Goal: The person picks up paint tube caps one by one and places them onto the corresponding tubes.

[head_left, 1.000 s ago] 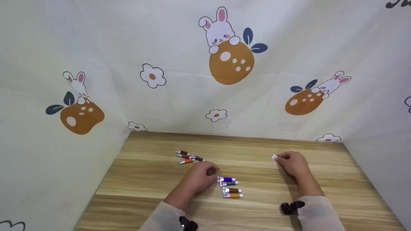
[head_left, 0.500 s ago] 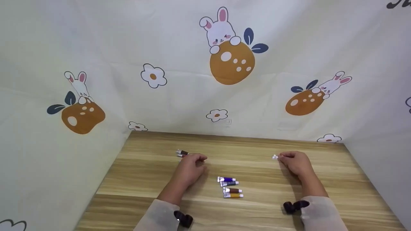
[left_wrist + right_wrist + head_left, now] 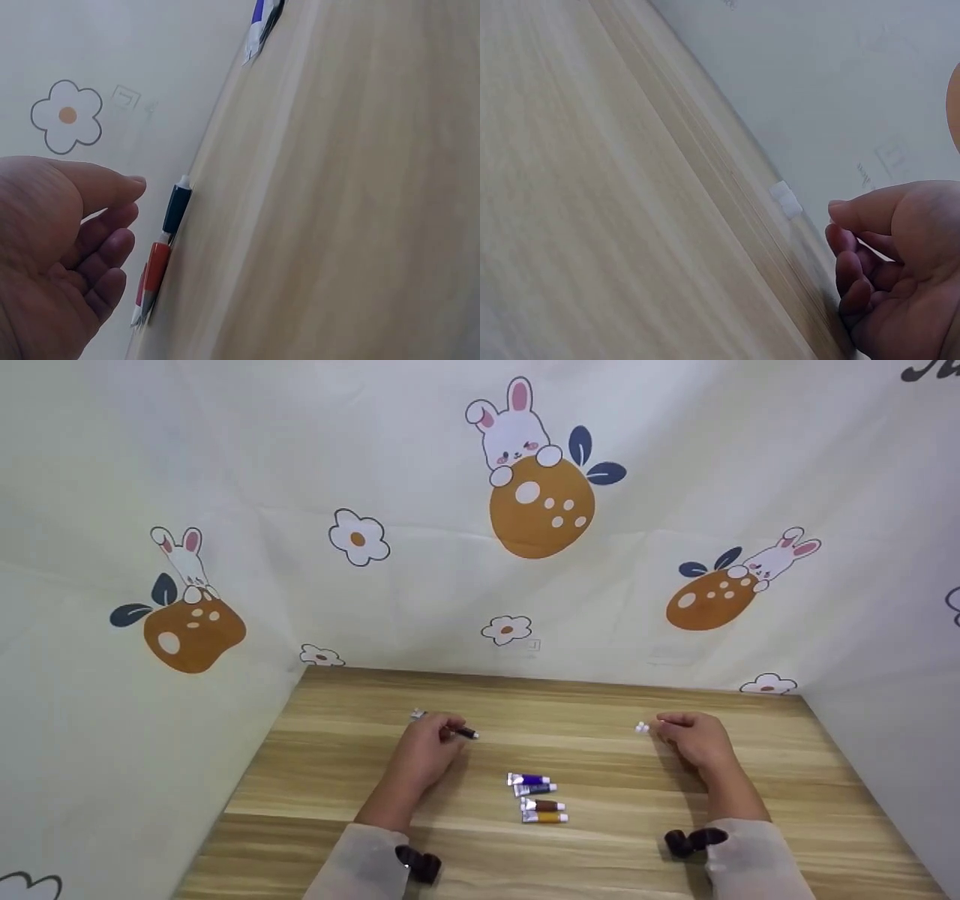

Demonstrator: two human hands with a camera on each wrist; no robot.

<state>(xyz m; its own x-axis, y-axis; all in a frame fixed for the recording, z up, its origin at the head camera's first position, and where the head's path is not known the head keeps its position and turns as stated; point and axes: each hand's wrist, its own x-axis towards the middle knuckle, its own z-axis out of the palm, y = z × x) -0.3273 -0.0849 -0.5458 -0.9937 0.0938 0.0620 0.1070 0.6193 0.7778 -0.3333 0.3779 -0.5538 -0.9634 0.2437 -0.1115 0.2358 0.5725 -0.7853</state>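
My left hand (image 3: 421,746), fingers loosely curled, grasping nothing visible, nearest dark tube (image 3: 177,210) on tabletop (image 3: 607,787). Tube lies just right of fingertips, long axis slanting rightward toward me, white cap (image 3: 184,181) at far-right end. Right hand (image 3: 694,739), well apart, relaxed beside blocky white bits (image 3: 642,727); no grip seen. Smooth orange tube (image 3: 156,266), slim; purple tube (image 3: 532,780), crimped silvery end; tabletop streaked wood-grain.
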